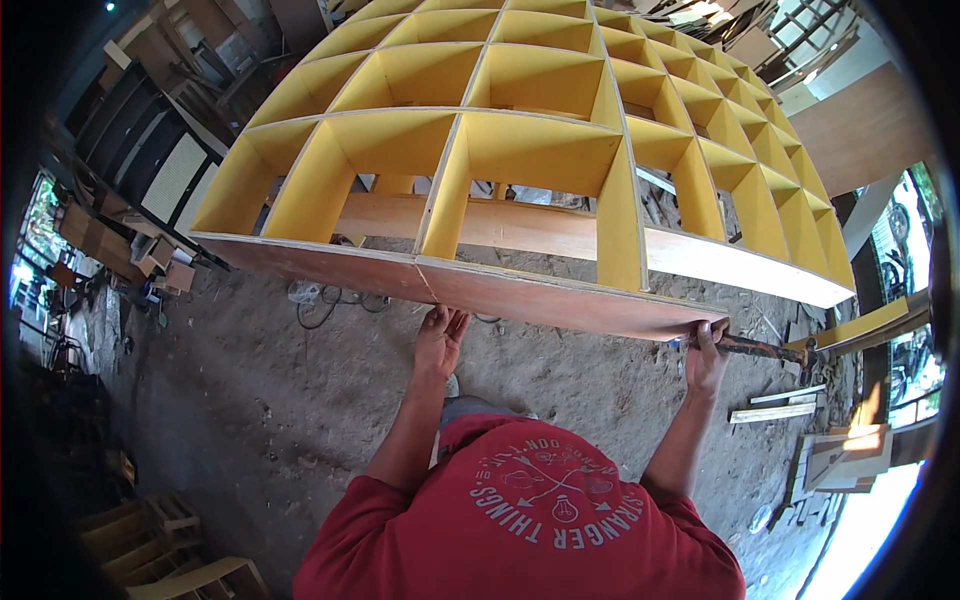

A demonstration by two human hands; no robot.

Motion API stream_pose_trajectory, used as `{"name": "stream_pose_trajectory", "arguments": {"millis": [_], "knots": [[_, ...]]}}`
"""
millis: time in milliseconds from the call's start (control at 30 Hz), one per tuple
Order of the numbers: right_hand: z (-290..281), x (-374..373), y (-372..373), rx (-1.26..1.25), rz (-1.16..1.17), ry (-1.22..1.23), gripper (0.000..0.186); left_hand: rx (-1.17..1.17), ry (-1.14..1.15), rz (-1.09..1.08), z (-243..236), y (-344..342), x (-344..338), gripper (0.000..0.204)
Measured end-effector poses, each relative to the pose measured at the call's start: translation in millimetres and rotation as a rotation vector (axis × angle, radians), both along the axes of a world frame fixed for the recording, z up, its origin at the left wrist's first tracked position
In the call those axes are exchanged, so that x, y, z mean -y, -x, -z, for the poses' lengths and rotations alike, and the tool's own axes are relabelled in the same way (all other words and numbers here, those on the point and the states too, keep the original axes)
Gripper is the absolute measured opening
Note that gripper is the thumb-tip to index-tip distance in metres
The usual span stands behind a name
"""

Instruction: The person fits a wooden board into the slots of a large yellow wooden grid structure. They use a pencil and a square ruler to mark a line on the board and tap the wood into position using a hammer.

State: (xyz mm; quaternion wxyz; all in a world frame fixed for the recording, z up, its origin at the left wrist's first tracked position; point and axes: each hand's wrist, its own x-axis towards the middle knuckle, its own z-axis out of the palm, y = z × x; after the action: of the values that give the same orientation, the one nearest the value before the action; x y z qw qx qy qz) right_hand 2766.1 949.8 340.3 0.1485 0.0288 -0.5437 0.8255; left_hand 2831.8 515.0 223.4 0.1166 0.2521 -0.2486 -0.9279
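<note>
A reddish-brown plywood panel (540, 307) runs along the near edge of a large yellow wooden lattice frame (545, 155) with open square cells. My left hand (440, 338) is at the panel's lower edge, fingers closed against it near a vertical seam; some fingertips are hidden by the panel. At the panel's right end, my right hand (707, 350) is wrapped round the dark handle of a hammer (765, 349). The hammer's head points away to the right, and the fingers of that hand also touch the panel's corner.
Loose pale wood strips (772, 413) lie on the dusty floor (300, 410) at right, near a stack of boards (848, 457). Curved wooden pieces (200, 578) lie at lower left. A thin dark cable (325, 308) rests under the frame. A dark rack (135, 140) stands at far left.
</note>
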Motion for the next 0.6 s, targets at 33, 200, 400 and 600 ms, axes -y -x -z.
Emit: {"name": "stream_pose_trajectory", "arguments": {"millis": [33,200,400,600], "knots": [[-1,1,0,-0.001,0.002,0.002,0.034,0.003,-0.033,0.009,-1,-1,0,0.014],[-5,0,-4,0.015,-0.014,0.047,0.035,-0.142,-0.01,0.05,25,-1,5,0.009],[4,-3,2,-0.014,-0.034,0.032,0.034,-0.176,0.011,0.035,41,0,13,0.01],[-4,1,-3,-0.009,-0.013,0.042,0.034,-0.084,0.018,-0.023,32,3,11,0.02]]}}
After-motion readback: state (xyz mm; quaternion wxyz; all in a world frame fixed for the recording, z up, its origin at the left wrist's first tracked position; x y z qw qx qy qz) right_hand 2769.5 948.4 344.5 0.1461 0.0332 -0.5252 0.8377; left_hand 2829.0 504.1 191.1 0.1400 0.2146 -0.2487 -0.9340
